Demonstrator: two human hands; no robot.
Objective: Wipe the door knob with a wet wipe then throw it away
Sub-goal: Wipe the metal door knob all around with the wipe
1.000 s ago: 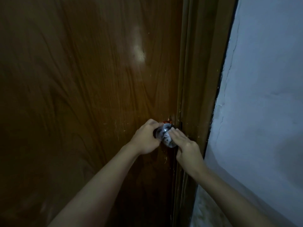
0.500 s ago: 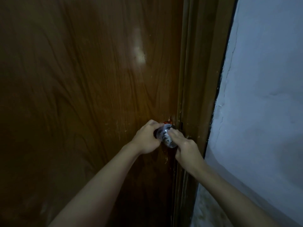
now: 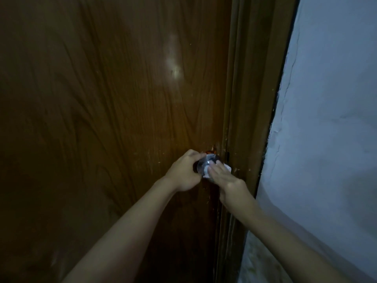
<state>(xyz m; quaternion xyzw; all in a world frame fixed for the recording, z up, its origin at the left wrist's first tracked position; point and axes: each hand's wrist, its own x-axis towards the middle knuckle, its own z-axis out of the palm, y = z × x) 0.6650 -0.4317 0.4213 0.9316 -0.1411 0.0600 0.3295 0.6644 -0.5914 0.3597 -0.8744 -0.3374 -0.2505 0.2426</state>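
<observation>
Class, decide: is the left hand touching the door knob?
Touching. The head view shows the left hand curled against the door knob, fingers overlapping its left edge.

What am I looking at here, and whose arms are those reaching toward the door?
There is no machine: a person wears a camera on the head, looking forward and down, so the arms are their own. In front stands a brown wooden door, its door frame and a pale wall to the right. The left hand steadies the shiny metal door knob. The right hand presses a white wet wipe against the knob with flat fingers, wiping it.
</observation>
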